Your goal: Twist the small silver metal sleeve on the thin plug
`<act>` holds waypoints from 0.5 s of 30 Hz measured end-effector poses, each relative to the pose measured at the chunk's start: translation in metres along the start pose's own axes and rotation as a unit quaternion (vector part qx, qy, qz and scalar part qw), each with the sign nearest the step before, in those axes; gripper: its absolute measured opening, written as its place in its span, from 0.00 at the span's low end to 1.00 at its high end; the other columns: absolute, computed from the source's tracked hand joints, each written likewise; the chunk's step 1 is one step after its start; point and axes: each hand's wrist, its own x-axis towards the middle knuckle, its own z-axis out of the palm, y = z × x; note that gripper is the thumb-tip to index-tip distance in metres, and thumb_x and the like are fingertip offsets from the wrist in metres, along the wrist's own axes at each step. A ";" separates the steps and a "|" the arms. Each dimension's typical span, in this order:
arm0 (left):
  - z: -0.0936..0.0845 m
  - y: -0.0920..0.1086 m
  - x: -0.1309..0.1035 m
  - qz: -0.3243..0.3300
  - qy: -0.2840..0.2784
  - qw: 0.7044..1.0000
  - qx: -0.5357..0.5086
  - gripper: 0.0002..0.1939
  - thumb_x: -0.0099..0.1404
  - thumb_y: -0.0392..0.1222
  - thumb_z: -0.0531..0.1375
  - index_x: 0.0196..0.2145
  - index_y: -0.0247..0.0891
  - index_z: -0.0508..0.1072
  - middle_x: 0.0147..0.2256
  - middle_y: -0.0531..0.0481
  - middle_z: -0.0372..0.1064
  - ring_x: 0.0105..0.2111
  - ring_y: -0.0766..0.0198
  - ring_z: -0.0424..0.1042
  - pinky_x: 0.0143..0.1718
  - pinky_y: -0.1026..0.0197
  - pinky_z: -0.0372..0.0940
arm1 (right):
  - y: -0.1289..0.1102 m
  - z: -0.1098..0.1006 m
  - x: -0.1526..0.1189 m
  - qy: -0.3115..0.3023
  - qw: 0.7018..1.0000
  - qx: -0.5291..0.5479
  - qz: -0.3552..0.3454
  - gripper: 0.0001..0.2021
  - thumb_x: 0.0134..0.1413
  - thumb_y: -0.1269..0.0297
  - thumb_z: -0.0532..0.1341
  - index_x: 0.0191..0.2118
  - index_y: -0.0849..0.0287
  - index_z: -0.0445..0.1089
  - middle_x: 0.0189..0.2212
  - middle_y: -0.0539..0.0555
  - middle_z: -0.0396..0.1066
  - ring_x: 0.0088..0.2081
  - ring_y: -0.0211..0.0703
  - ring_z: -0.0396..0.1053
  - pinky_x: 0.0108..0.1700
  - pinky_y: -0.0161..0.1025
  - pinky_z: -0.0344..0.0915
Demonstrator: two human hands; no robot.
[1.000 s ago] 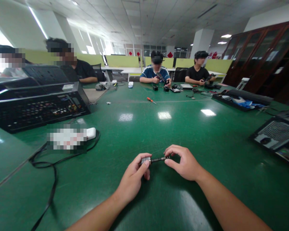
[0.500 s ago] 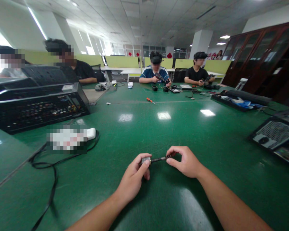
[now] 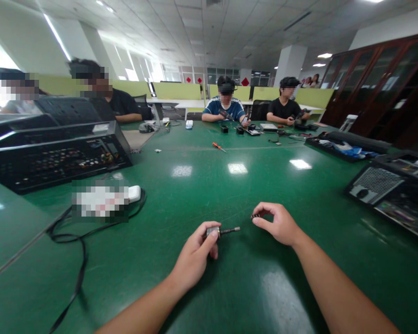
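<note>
In the head view, my left hand [image 3: 198, 253] is closed round a small metal cylinder with a thin dark rod [image 3: 226, 231]. The rod points right and ends in a lighter tip. My fingers and thumb hide part of the cylinder. Up and to the right, my right hand [image 3: 277, 225] pinches a small dark coil spring [image 3: 255, 216] between thumb and fingertips. A short gap separates the spring from the rod's tip. Both hands are above the green tabletop [image 3: 181, 199].
At left stands an open black computer case [image 3: 59, 160], with a blurred white item [image 3: 101, 199] and black cable [image 3: 78, 264] before it. Another case [image 3: 379, 185] is at right. An orange screwdriver [image 3: 218, 146] lies farther back. Several co-workers sit around the table.
My right hand has drawn the spring off the rod's tip, moving right and away from me. My left hand holds the cylinder in almost the same place.
</note>
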 end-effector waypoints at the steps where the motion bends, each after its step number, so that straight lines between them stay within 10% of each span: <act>1: 0.000 0.000 0.000 0.002 0.000 1.000 0.003 0.21 0.66 0.55 0.55 0.48 0.35 0.67 0.19 0.56 0.63 0.22 0.62 0.64 0.29 0.61 0.58 | 0.004 -0.001 0.001 0.010 1.000 0.015 0.017 0.07 0.51 0.62 0.64 0.31 0.60 0.73 0.27 0.52 0.73 0.31 0.42 0.70 0.38 0.38 0.65; 11: 0.004 0.002 -0.012 0.040 -0.040 0.996 0.073 0.18 0.68 0.54 0.52 0.43 0.37 0.69 0.25 0.55 0.62 0.22 0.64 0.62 0.25 0.64 0.58 | 0.052 -0.014 0.010 0.163 0.957 0.165 0.173 0.29 0.53 0.38 0.55 0.26 0.64 0.70 0.22 0.62 0.73 0.22 0.43 0.70 0.29 0.40 0.67; 15: -0.041 0.014 -0.069 0.056 -0.087 0.974 0.201 0.14 0.67 0.51 0.54 0.42 0.42 0.75 0.33 0.48 0.72 0.34 0.57 0.70 0.40 0.59 0.64 | 0.019 0.023 0.002 0.117 0.954 0.217 0.169 0.23 0.50 0.47 0.63 0.39 0.65 0.73 0.33 0.62 0.77 0.29 0.42 0.74 0.31 0.37 0.68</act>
